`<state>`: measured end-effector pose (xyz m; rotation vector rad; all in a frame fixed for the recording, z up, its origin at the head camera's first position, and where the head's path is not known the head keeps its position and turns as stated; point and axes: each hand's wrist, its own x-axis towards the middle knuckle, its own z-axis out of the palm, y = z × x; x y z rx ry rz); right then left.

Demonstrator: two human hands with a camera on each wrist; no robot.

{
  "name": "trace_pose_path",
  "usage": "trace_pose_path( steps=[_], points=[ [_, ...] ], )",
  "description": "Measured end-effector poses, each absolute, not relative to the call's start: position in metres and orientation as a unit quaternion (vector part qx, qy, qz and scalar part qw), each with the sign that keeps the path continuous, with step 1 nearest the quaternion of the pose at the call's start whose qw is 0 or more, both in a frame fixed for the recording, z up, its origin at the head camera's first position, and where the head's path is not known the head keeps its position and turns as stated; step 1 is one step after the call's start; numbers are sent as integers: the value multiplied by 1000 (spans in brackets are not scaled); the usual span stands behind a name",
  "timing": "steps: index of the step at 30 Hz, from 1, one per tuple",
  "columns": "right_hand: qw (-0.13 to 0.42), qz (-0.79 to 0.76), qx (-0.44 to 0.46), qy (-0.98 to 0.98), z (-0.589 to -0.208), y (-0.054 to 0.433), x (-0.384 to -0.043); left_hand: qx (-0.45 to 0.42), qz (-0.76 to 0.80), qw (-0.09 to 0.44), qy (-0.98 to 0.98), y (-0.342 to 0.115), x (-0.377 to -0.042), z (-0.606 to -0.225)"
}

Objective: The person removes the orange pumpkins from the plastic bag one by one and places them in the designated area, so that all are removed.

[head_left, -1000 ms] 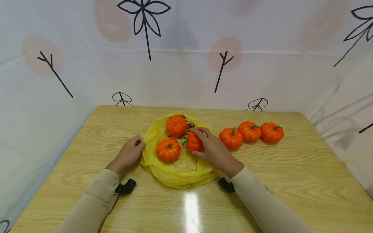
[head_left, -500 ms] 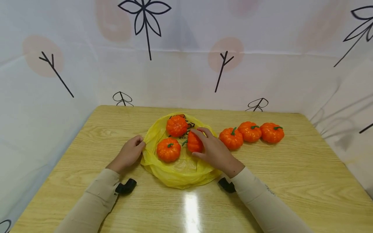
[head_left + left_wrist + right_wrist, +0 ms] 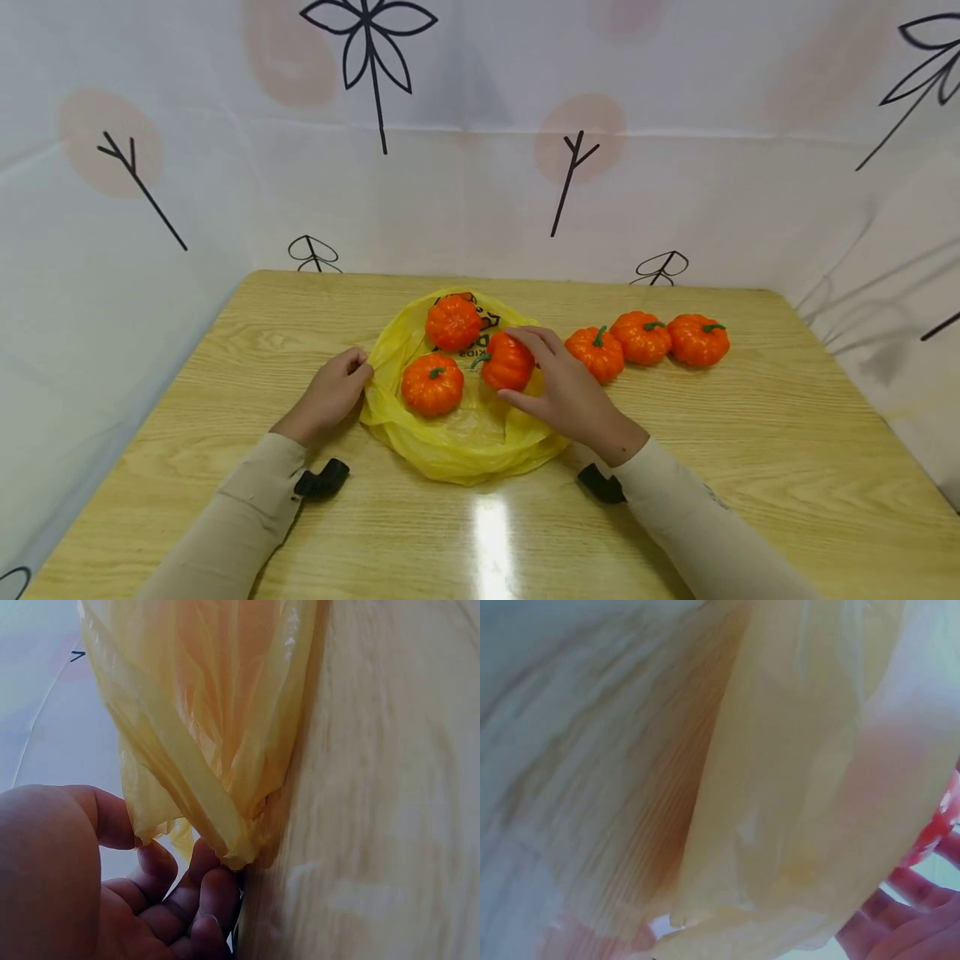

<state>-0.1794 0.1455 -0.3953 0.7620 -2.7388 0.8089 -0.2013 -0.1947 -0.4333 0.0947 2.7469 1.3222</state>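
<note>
A yellow plastic bag [image 3: 465, 462] lies with its mouth spread wide on the table. Its left rim is pinched between the thumb and fingers of my left hand [image 3: 330, 396], and the left wrist view shows the gathered bag edge [image 3: 202, 787] at the fingertips. My right hand [image 3: 573, 404] holds a toy pumpkin [image 3: 508, 364] over the bag's right side, thumb below and fingers above, its green stem pointing left. Inside the bag sit a second pumpkin [image 3: 453, 323] at the back and a third pumpkin [image 3: 432, 385] in front. In the right wrist view, bag plastic covers most of the scene.
Right of the bag, three more toy pumpkins stand in a row: a near one [image 3: 595, 354], a middle one [image 3: 641, 338] and a far one [image 3: 698, 340]. The wooden table [image 3: 750, 467] ends at a patterned white cloth [image 3: 465, 200] behind.
My right hand has shifted slightly right with the pumpkin, which now shows more of its side. My left hand stays at the bag rim.
</note>
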Motion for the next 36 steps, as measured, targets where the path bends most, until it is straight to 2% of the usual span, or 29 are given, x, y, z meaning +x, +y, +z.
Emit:
trace_pose_path(
  steps=[8, 17, 36],
  points=[
    [108, 291, 257, -915, -395, 150, -173, 33, 435, 44, 899, -194, -202, -433],
    [92, 299, 237, -920, -393, 159, -163, 31, 437, 43, 898, -194, -201, -434],
    [157, 317, 237, -905, -392, 187, -157, 18, 448, 44, 893, -196, -200, -430]
  ],
)
